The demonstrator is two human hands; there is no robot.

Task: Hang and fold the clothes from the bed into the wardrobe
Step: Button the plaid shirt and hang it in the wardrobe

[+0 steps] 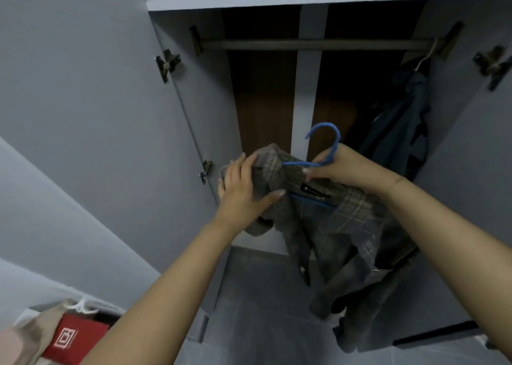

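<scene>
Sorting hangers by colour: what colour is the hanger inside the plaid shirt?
Blue; the hanger shows plainly in the head view, its hook above the right hand.

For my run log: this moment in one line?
left hand grips shirt | right hand holds hanger | rail: not yet hung

Both arms out fwd; left hand point(243, 181) grip curled, right hand point(336, 167) pinching.

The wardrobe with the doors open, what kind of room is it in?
Probably a bedroom. The open wardrobe has a hanging rail with a dark garment on it, and the person's hands are fitting a plaid shirt onto a blue hanger.
</scene>
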